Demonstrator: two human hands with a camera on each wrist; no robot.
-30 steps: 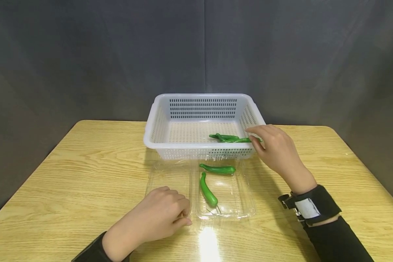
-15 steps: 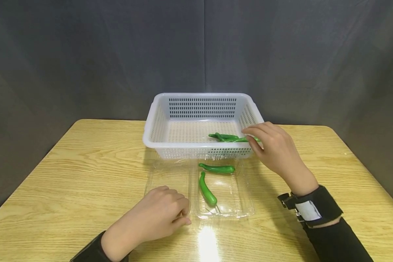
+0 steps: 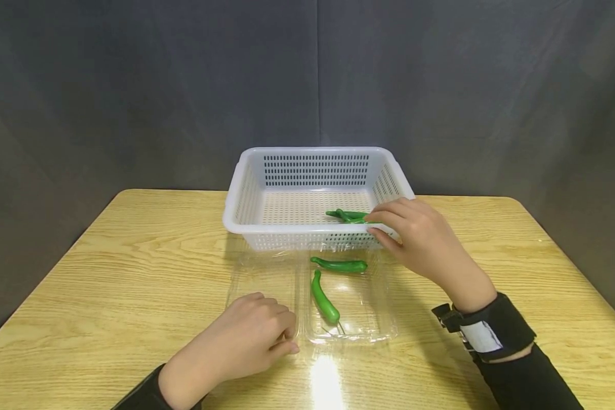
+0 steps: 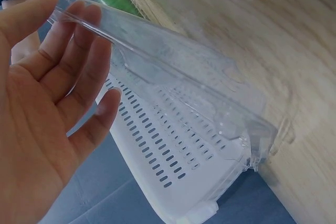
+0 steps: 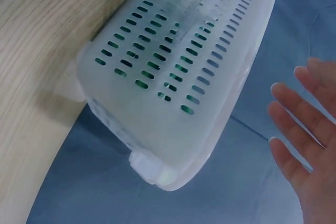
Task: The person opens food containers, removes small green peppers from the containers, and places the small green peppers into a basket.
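In the head view my right hand (image 3: 417, 239) reaches over the front right rim of a white slotted basket (image 3: 287, 229). Its fingertips are above a small heap of green chili peppers (image 3: 349, 216), partly hidden by the hand and rim. The right wrist view shows the fingers spread, with nothing between them. My left hand (image 3: 246, 336) lies loosely curved by the left half of a hinged clear plastic box (image 3: 361, 304). Its fingers are beside the box's edge in the left wrist view; whether they touch it is unclear. Two green peppers (image 3: 325, 299) lie in the box's right half.
The box stands on a wooden table (image 3: 133, 267), directly in front of the basket. A dark grey curtain (image 3: 184, 85) hangs behind the table's back edge. Black straps (image 3: 492, 327) and dark sleeves cover the wrists.
My right hand has moved left along the basket's front rim, now covering the right end of the pepper heap. The left hand and the two peppers in the box have stayed put.
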